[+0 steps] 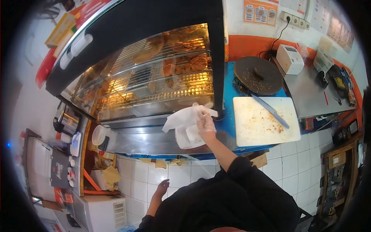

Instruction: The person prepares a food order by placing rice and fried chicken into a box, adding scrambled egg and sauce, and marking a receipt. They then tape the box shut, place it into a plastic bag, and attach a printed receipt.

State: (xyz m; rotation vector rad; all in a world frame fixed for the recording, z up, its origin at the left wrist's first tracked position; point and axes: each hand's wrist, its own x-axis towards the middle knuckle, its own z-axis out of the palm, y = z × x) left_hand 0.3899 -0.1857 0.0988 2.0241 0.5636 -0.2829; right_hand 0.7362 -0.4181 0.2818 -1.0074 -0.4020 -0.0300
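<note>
My right hand (205, 125), seemingly inside a thin clear glove, is closed on a crumpled sheet of white paper (183, 116). Just below that sheet, a white container or wrapper (190, 138) lies on the metal counter edge; its exact kind is hard to make out. In front of the hand stands a lit glass display warmer (154, 73) with wire racks of fried food (193, 63). My left hand (163, 187) hangs low above the tiled floor, away from the counter, fingers loosely apart and holding nothing visible.
Right of my right hand, a white cutting board (251, 123) carries crumbs and a knife (272, 112). Behind it sits a round dark lid (259, 75). A white label printer (290, 59) stands on the metal side table (305, 92). A plastic tub (99, 135) is at left.
</note>
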